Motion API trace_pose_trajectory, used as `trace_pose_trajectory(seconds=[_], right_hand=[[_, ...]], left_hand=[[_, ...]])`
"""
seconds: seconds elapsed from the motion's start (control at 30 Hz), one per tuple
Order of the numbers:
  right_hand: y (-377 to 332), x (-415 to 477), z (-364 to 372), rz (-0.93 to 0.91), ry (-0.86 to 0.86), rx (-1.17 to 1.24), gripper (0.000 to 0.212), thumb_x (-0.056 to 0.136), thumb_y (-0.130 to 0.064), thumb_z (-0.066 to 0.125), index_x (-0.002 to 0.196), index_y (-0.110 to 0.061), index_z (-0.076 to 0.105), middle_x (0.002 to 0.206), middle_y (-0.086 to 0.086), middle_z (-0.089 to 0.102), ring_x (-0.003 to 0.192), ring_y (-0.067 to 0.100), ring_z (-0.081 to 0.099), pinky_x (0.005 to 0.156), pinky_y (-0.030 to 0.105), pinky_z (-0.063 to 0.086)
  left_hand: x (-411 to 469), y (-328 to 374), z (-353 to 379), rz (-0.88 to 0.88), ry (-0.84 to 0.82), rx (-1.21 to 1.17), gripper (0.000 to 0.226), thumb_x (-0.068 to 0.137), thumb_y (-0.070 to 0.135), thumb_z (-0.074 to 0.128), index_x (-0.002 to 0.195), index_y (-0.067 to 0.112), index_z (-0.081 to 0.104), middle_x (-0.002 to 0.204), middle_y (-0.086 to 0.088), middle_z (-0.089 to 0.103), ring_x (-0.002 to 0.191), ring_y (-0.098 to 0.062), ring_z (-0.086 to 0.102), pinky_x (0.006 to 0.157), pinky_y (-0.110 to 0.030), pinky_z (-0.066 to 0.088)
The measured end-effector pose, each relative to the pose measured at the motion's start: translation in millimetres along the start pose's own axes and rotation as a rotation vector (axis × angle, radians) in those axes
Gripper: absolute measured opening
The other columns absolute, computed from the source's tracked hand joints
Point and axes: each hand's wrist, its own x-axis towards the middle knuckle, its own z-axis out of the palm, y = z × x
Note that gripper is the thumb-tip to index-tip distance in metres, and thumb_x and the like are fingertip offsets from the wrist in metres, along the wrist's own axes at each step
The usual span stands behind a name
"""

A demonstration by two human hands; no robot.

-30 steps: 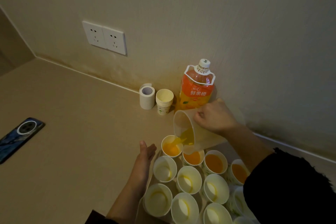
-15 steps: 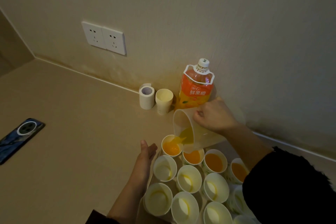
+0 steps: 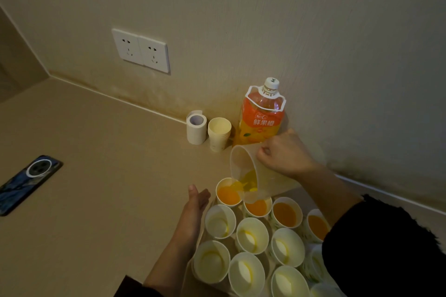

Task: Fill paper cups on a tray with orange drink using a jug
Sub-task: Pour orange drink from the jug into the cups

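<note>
My right hand point(image 3: 286, 154) grips a clear plastic jug point(image 3: 248, 171), tipped far over to the left. Orange drink runs from its lip into the far-left paper cup point(image 3: 228, 193) of the back row, which is nearly full. Three more cups in that back row hold orange drink, one of them point(image 3: 286, 213) in plain view. Several cups in the nearer rows, such as one point(image 3: 220, 222), hold only a thin yellow trace. The cups stand packed together on a tray point(image 3: 200, 236) that is mostly hidden. My left hand point(image 3: 195, 202) lies flat with straight fingers against the tray's left side.
A large orange drink bottle point(image 3: 261, 116) stands against the wall behind the jug. A stack of spare paper cups point(image 3: 219, 134) and a white paper roll point(image 3: 196, 128) stand to its left. A phone point(image 3: 29, 183) lies at the counter's left. A double wall socket point(image 3: 141, 50) is above.
The jug keeps pouring and the drink in the far-left cup has risen. Both hands stay where they were.
</note>
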Motion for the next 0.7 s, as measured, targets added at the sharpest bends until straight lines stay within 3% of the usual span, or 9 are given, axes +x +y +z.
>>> trace_pose_trajectory(seconds=[0.13,0.23,0.37,0.47,0.6,0.7], right_hand=[[-1.2,-2.5,-2.0,0.001,-0.01,0.016,0.041,0.098,-0.034,0.034,0.058,-0.026,0.041,0.062,-0.005,0.047,0.061,0.008,0.044,0.087,0.031,0.033],[-1.2,-5.0,-4.4,0.008,-0.01,0.019,0.04,0.098,-0.035,0.033,0.066,-0.022,0.052,0.07,-0.001,0.056,0.071,0.012,0.052,0.089,0.031,0.034],[-1.3,-4.7,-3.4,0.008,-0.011,0.01,0.04,0.098,-0.035,0.034,0.066,-0.021,0.053,0.067,-0.002,0.054,0.066,0.011,0.05,0.089,0.032,0.034],[-2.1,-4.1,-3.3,-0.001,-0.013,0.005,0.041,0.098,-0.035,0.034,0.062,-0.024,0.049,0.064,-0.004,0.051,0.062,0.008,0.045,0.089,0.032,0.035],[-3.1,-5.8,-5.6,-0.003,0.0,0.022,0.04,0.098,-0.035,0.033,0.073,-0.019,0.061,0.074,0.001,0.06,0.069,0.012,0.053,0.09,0.032,0.036],[-2.7,-5.6,-4.5,-0.02,0.014,0.01,0.04,0.098,-0.035,0.033,0.072,-0.019,0.06,0.072,0.0,0.06,0.068,0.011,0.052,0.09,0.032,0.037]], left_hand=[[-0.8,0.9,0.9,-0.004,-0.009,0.007,0.072,0.096,0.054,0.011,0.142,0.006,0.038,0.147,-0.008,0.041,0.136,-0.017,0.037,0.1,-0.025,0.027],[-1.2,1.7,1.4,-0.007,-0.01,0.013,0.072,0.096,0.054,0.011,0.142,0.005,0.038,0.147,-0.009,0.041,0.133,-0.017,0.039,0.098,-0.025,0.029],[-2.8,1.9,1.8,-0.005,-0.016,0.022,0.072,0.096,0.053,0.011,0.142,0.005,0.038,0.146,-0.009,0.042,0.124,-0.013,0.043,0.095,-0.025,0.03],[-3.1,1.8,1.4,-0.005,-0.01,0.026,0.072,0.096,0.054,0.011,0.141,0.006,0.038,0.146,-0.008,0.042,0.131,-0.016,0.041,0.096,-0.025,0.03],[-1.9,2.4,0.5,-0.009,-0.002,0.023,0.074,0.095,0.056,0.012,0.141,0.006,0.04,0.145,-0.008,0.043,0.132,-0.016,0.04,0.097,-0.025,0.029],[-1.7,2.0,0.3,-0.007,0.003,0.029,0.074,0.094,0.057,0.012,0.14,0.007,0.041,0.145,-0.007,0.044,0.133,-0.016,0.04,0.097,-0.025,0.029]])
